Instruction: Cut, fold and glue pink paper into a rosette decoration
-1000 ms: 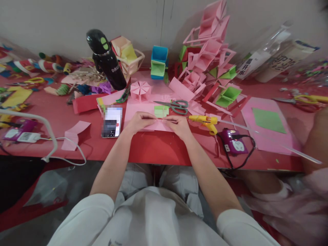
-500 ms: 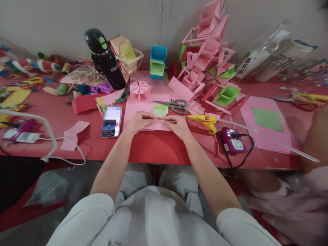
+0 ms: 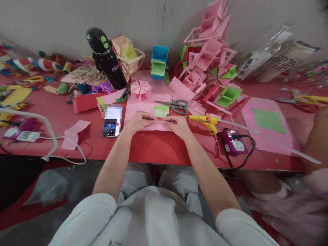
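Note:
My left hand (image 3: 140, 121) and my right hand (image 3: 177, 125) meet over a pink paper sheet (image 3: 129, 108) near the table's front edge. Fingertips of both are closed on a small pink paper piece (image 3: 160, 123), mostly hidden by the fingers. Just beyond them lies a light green paper piece (image 3: 161, 111). Grey-handled scissors (image 3: 179, 106) rest behind my right hand, blades pointing left. A yellow glue gun (image 3: 205, 120) lies to the right of that hand, a clear glue stick (image 3: 235, 125) running out of its back. Behind my left hand stands a pink pleated paper shape (image 3: 140, 90).
A phone (image 3: 112, 122) lies left of my hands. Behind it stands a black bottle (image 3: 109, 61). Folded pink paper frames (image 3: 208, 54) pile up at the back right. A purple power socket (image 3: 234, 140) with a black cable sits right. Another person's arm (image 3: 316, 140) is at the far right.
The whole view has shifted very slightly. My hands stay together on the pink paper piece, with the fingertips barely moved.

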`<state>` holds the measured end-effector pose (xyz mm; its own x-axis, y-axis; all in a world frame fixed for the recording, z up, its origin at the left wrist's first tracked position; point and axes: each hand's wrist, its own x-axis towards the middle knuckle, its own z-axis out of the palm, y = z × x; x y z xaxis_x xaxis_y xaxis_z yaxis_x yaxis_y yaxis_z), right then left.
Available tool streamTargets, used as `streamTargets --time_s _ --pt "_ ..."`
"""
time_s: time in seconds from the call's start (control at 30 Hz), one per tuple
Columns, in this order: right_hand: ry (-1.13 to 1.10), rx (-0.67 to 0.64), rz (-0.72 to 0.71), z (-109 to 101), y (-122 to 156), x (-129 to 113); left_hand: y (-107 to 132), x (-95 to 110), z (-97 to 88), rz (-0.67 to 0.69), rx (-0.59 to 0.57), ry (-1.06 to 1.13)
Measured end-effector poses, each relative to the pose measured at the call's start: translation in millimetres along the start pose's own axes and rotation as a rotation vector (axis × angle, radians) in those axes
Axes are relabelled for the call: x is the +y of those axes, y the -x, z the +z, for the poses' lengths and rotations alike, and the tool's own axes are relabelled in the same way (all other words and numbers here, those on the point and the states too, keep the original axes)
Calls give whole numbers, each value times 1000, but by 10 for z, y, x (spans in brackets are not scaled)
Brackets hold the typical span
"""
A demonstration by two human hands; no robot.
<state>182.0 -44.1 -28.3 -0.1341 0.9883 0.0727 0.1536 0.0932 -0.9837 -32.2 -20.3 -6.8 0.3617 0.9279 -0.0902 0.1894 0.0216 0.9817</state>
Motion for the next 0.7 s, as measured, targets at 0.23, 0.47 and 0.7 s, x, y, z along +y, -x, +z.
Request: streamTargets --time_s 0.23,0.47,0.7 --pt "16 20 11 -28 -8 38 -21 -74 -31 -36 9 52" --pt "41 13 22 -53 -17 41 -34 -94 -62 -6 -4 44" --pt "46 16 26 -73 -17 45 -43 -110 -85 -5 8 41"
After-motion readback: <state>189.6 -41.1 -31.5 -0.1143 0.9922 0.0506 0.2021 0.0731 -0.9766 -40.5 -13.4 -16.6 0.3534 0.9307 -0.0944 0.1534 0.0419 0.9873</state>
